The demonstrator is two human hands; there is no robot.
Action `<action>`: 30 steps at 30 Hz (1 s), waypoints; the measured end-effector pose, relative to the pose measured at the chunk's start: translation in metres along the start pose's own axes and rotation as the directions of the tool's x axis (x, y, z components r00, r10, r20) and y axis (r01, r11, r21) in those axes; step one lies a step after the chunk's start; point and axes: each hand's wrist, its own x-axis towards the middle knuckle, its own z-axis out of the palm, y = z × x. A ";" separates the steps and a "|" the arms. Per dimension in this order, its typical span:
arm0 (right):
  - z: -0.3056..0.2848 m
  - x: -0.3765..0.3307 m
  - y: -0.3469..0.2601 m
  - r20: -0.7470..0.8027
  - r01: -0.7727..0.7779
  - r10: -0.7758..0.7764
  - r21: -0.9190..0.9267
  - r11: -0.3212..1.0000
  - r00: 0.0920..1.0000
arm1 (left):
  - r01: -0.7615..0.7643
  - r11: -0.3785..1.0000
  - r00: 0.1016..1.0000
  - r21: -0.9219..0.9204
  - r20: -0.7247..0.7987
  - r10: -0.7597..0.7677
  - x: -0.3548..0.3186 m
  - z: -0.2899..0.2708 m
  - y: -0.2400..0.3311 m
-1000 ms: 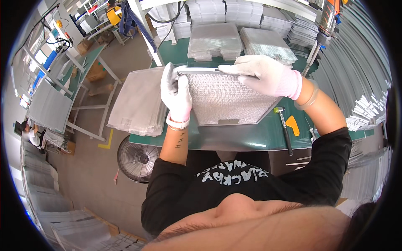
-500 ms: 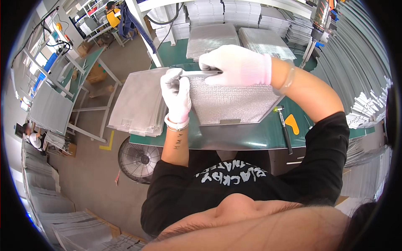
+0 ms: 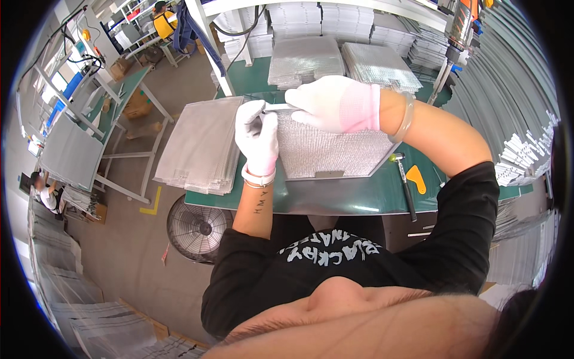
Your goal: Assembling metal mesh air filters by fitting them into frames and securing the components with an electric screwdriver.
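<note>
A silver mesh panel (image 3: 335, 149) with thin metal edging stands tilted on the green worktable (image 3: 239, 200) in front of me. Along its far upper edge runs a narrow grey metal strip (image 3: 277, 107). My left hand (image 3: 258, 134), in a white glove, is closed with thumb and fingers pinching the strip's left end at the panel's corner. My right hand (image 3: 335, 103), gloved too, lies over the upper edge, its fingers closed on the strip just right of the left hand. Its palm hides most of that edge, and the fingertips are partly hidden.
Left of the panel lies a stack of mesh sheets (image 3: 197, 143); two more stacks (image 3: 306, 60) (image 3: 381, 64) sit behind. A hammer (image 3: 405, 185) and a yellow scraper (image 3: 416, 179) lie at right. A power driver (image 3: 460, 30) hangs at upper right. A floor fan (image 3: 200, 228) stands below left.
My right hand has shifted slightly left and nearer along the upper edge, closer to my left hand. My left hand has moved a little right; less of the strip shows between them.
</note>
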 end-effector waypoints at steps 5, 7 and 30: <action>0.001 -0.012 -0.003 -0.198 0.008 -0.053 -0.223 0.975 0.979 | -0.292 0.941 0.948 0.171 0.185 0.260 0.006 0.005 -0.011; -0.015 -0.029 -0.008 -0.385 0.003 -0.092 -0.225 0.974 0.918 | -0.069 0.972 0.989 0.227 0.147 0.036 0.000 0.005 -0.010; 0.130 -0.330 -0.061 -0.073 -0.664 0.892 0.641 0.385 0.447 | -0.770 0.637 0.050 -0.033 0.993 0.111 0.018 0.142 0.038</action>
